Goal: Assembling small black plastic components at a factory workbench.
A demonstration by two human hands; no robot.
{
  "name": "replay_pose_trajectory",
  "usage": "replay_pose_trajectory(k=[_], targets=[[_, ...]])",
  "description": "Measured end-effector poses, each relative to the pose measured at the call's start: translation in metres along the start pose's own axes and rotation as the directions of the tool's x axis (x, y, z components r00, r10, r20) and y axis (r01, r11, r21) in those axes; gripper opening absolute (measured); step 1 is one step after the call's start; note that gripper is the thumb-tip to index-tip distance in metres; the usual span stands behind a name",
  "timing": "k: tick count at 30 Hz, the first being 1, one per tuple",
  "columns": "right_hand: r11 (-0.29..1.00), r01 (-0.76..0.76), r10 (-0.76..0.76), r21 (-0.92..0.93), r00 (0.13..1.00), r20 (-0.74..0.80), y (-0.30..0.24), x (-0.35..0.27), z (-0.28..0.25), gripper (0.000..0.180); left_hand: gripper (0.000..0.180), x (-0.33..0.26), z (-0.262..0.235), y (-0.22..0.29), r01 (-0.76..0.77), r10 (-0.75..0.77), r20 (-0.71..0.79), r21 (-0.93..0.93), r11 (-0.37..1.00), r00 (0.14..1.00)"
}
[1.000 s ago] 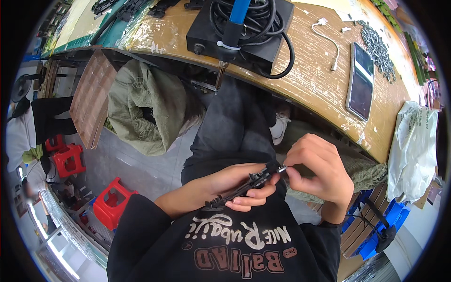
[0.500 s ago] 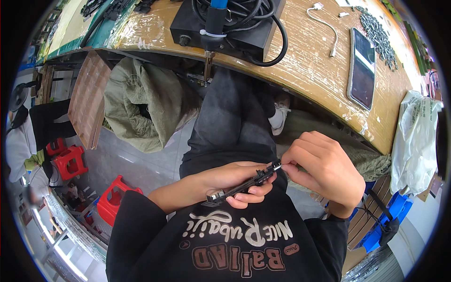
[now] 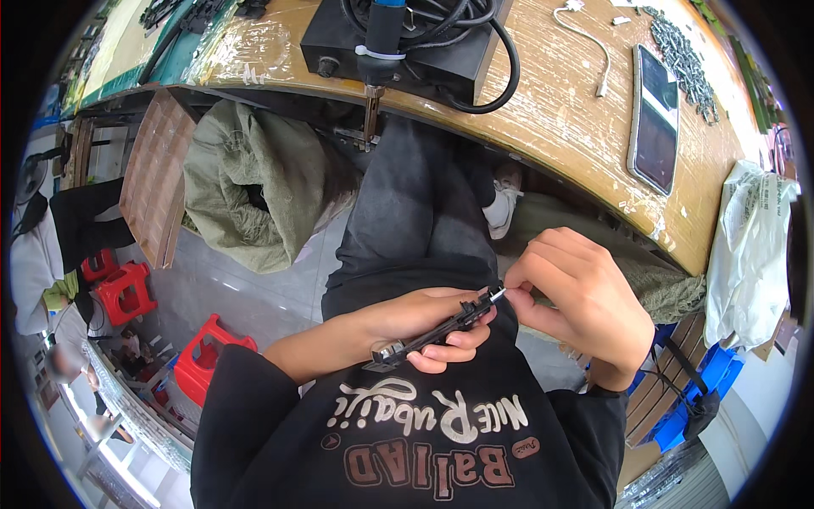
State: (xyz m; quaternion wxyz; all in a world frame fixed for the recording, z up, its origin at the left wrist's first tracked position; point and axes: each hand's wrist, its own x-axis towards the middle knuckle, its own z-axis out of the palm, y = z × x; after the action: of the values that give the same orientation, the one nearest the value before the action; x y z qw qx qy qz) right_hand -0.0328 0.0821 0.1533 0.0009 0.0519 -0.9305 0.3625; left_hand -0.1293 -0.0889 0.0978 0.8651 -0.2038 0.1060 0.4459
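My left hand (image 3: pixel 405 316) is closed around a slim black part (image 3: pixel 441 329) with small metal pieces on it. The part lies slantwise above my lap, its upper end pointing to the right, and my fingertips curl over its lower side. At that upper end, beside a small shiny metal bit, the thumb and forefinger of my right hand (image 3: pixel 585 293) are pinched together. Whatever sits between those fingertips is too small to make out.
On the wooden bench (image 3: pixel 560 119) stand a black box (image 3: pixel 331 38) with coiled cable, a metal-tipped tool (image 3: pixel 373 106), a phone (image 3: pixel 655 127), a white cable (image 3: pixel 593 38) and many small dark parts (image 3: pixel 685 72). A sack (image 3: pixel 254 187) and red stools (image 3: pixel 208 356) are left; a white bag (image 3: pixel 746 254) hangs right.
My right hand has shifted very slightly left, staying at the end of the black part. The left hand's hold looks the same, and the whole view has moved a little.
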Motion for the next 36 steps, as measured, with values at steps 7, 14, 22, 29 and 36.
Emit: replay_pose_trajectory(k=[7,14,22,29,36], targets=[[0.999,-0.003,0.004,0.035,0.999,-0.038,0.003,0.001,0.004,0.016,0.025,-0.001,-0.001,0.0,-0.02,0.02,-0.005,-0.019,1.0,1.0],[0.998,0.001,0.005,0.067,0.996,-0.089,0.004,0.001,0.009,0.017,0.024,-0.003,0.002,0.001,-0.03,0.03,-0.004,-0.054,0.998,1.0],[0.996,0.007,0.005,0.094,0.992,-0.128,0.004,0.0,0.01,0.016,0.022,-0.001,0.001,0.0,-0.044,0.044,0.006,-0.033,0.998,0.999],[0.995,0.001,0.018,0.104,0.984,-0.176,0.003,0.0,0.013,0.016,0.022,-0.002,0.005,0.001,-0.057,0.059,0.017,-0.069,0.996,0.998],[0.996,-0.008,0.023,0.09,0.984,-0.175,0.003,0.0,0.012,0.016,0.021,-0.001,0.005,0.002,-0.071,0.071,-0.015,-0.04,0.997,0.997]])
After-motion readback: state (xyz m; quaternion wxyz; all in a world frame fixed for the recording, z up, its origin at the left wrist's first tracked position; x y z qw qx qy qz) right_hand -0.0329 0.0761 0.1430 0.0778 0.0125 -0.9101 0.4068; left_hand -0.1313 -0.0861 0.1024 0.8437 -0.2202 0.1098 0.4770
